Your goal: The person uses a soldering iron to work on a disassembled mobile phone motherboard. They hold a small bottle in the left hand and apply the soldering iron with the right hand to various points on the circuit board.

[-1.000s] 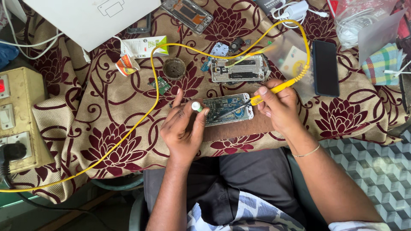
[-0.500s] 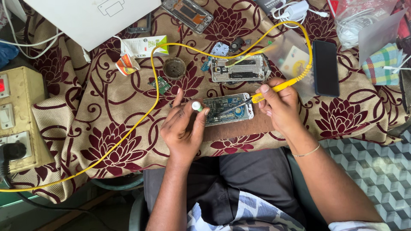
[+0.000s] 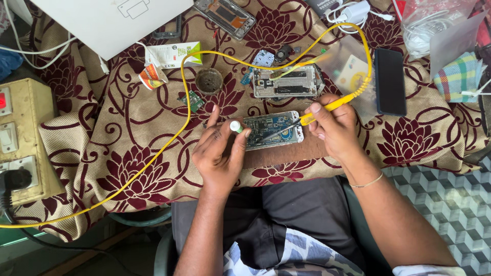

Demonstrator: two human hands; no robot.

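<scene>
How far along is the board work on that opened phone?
Done: the opened phone lies with its back off, board exposed. In hand: the right hand holds the yellow soldering iron tip on the board; the left hand pinches a small white-tipped piece. Left: the phone is unclosed.

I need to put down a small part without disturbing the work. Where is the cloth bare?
Bare cloth lies left of the left hand, between the yellow cable and switch box, and right of the black phone. Around both opened phones it is crowded.

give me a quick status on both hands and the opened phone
Right hand grips yellow soldering iron, tip on opened phone. Left hand pinches small white-green tube beside it. Yellow cord loops clear.
</scene>
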